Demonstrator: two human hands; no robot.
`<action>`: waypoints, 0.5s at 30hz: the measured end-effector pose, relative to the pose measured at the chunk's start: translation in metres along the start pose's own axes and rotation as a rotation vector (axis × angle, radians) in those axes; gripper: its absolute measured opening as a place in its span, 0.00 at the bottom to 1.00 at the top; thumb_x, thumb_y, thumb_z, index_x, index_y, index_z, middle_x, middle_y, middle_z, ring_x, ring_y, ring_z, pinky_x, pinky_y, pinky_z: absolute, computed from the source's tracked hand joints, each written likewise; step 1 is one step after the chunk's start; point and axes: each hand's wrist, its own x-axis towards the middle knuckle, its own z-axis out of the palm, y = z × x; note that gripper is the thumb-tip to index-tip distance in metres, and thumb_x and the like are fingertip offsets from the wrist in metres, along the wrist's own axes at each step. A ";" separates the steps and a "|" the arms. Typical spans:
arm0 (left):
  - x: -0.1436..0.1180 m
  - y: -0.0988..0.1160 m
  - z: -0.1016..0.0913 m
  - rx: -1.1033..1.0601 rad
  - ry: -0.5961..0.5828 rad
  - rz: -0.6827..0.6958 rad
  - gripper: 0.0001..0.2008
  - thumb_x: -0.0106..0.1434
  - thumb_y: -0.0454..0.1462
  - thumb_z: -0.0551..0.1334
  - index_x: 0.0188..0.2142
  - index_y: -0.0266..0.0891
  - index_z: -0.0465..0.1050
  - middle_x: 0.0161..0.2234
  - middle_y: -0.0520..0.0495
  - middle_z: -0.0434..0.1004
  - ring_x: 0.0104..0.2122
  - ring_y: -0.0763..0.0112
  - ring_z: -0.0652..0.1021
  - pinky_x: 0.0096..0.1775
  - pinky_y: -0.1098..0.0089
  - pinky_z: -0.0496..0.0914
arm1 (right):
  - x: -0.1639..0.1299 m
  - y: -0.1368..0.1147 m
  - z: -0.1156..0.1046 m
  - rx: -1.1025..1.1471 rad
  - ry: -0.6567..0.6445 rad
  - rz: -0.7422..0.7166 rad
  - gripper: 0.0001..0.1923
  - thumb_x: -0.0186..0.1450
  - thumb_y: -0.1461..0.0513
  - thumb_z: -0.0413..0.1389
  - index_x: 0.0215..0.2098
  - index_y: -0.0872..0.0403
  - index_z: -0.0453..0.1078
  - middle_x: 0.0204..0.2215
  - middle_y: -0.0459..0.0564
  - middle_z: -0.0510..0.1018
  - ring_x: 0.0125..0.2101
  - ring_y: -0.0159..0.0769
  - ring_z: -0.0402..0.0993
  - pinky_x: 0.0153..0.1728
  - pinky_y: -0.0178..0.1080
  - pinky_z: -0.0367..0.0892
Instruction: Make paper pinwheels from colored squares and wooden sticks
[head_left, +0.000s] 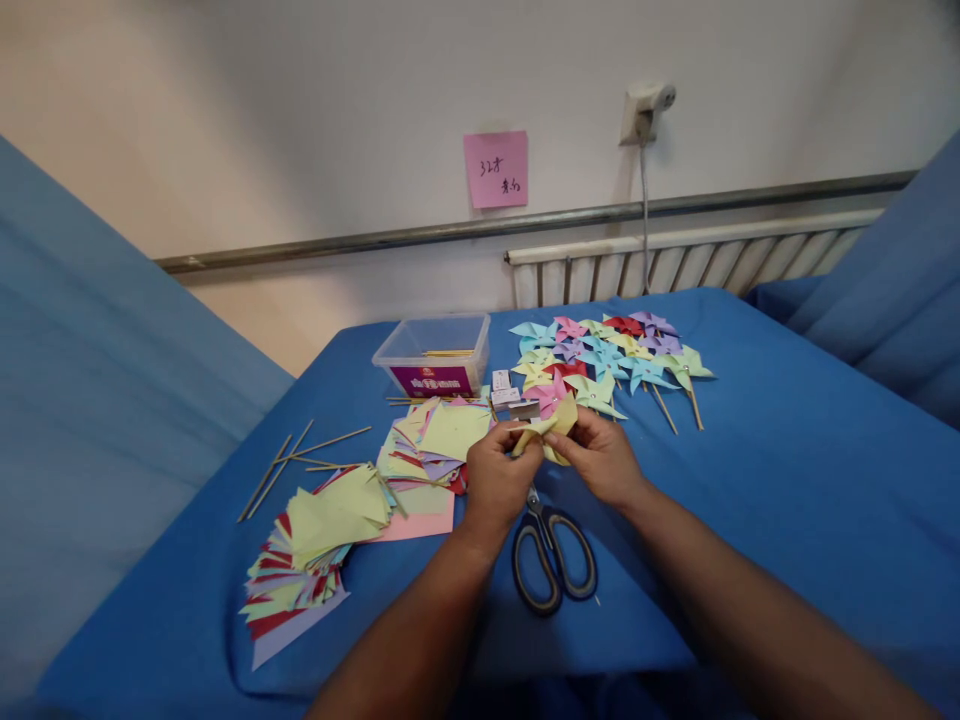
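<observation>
Head view: two bare hands meet above a blue cloth-covered table (787, 470). The left hand (495, 478) and right hand (600, 455) both pinch one folded pale yellow paper square (551, 428), held just over one pair of black-handled scissors (553, 560). Two fanned stacks of coloured paper squares (322, 540) (431, 445) lie to the left, beside several loose thin wooden sticks (300, 455). One clear plastic box (435, 352) and a cluster of finished paper pinwheels (607, 360), too overlapped to count, sit near the far edge. The table's right side is bare.
</observation>
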 end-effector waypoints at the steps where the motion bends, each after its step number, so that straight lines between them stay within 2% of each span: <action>1: 0.000 0.001 0.000 0.005 -0.001 -0.005 0.06 0.50 0.34 0.65 0.30 0.37 0.78 0.25 0.51 0.78 0.27 0.71 0.74 0.32 0.73 0.67 | 0.000 -0.001 0.000 0.028 -0.010 0.006 0.09 0.57 0.57 0.63 0.33 0.51 0.74 0.32 0.46 0.78 0.31 0.36 0.72 0.35 0.38 0.68; 8: 0.000 0.003 0.000 -0.005 -0.011 -0.050 0.07 0.49 0.35 0.67 0.30 0.36 0.79 0.24 0.52 0.77 0.25 0.73 0.71 0.29 0.74 0.64 | 0.002 -0.004 0.002 0.146 -0.008 0.080 0.12 0.53 0.55 0.65 0.33 0.52 0.74 0.27 0.45 0.78 0.29 0.36 0.73 0.32 0.38 0.68; 15: 0.001 -0.002 0.002 -0.096 -0.022 -0.067 0.08 0.48 0.35 0.67 0.30 0.36 0.79 0.23 0.52 0.77 0.24 0.72 0.73 0.28 0.74 0.64 | 0.001 -0.008 0.004 0.174 0.014 0.098 0.13 0.52 0.53 0.66 0.34 0.49 0.75 0.30 0.45 0.80 0.32 0.39 0.75 0.35 0.40 0.69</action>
